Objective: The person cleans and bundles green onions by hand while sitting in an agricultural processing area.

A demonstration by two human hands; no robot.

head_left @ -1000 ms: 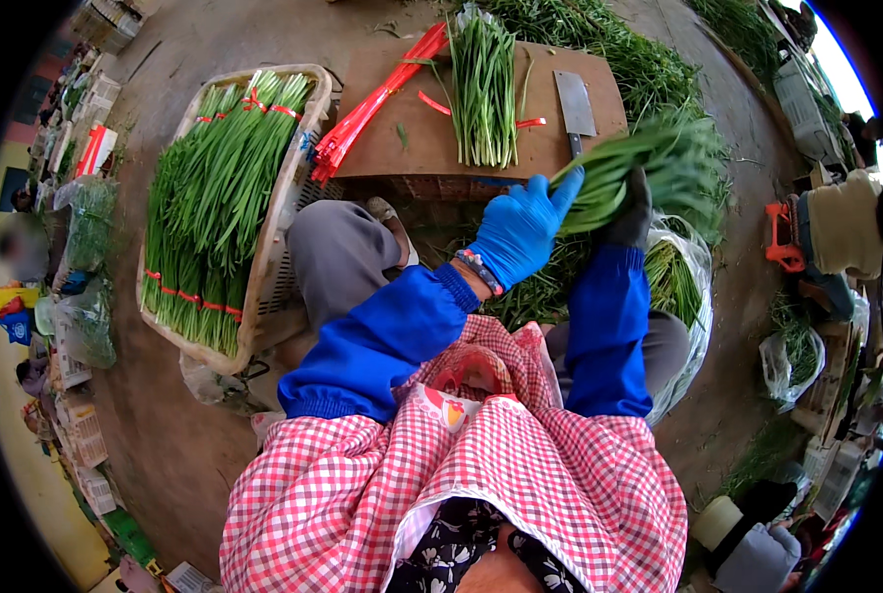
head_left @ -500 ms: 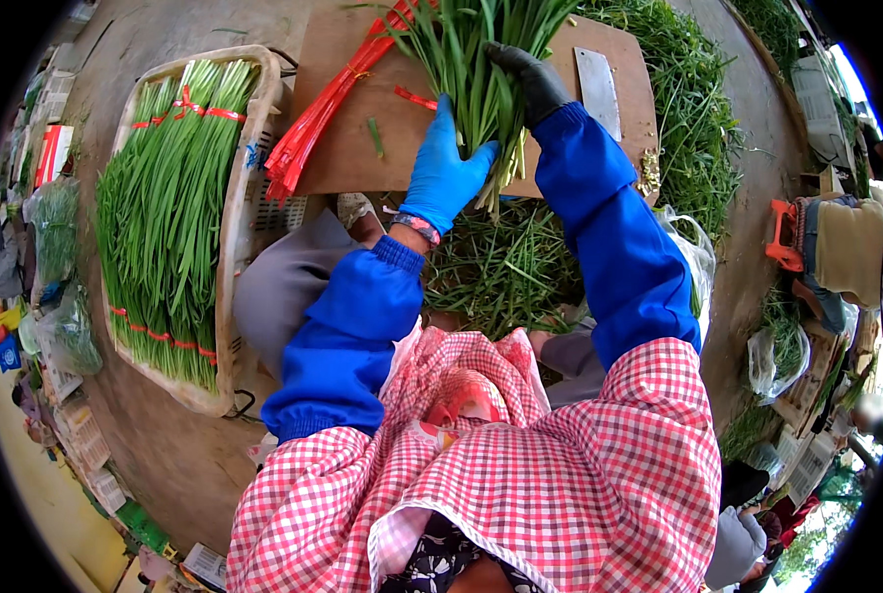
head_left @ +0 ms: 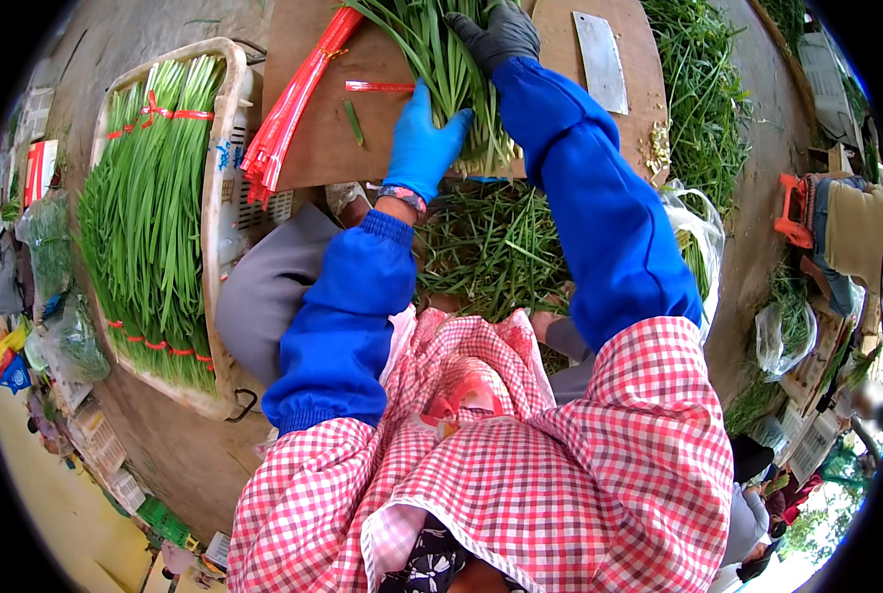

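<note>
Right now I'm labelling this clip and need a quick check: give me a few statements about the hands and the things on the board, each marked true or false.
1. The left hand wears a bright blue glove and rests on the bunch of green stalks. True.
2. The right hand is bare. False: it wears a dark grey glove.
3. The cleaver is in the right hand. False: it lies flat on the wooden board, apart from both hands.
4. A bundle of red ties lies on the board's left side. True.
5. The basket to the left holds stalks tied with red bands. True.
</note>
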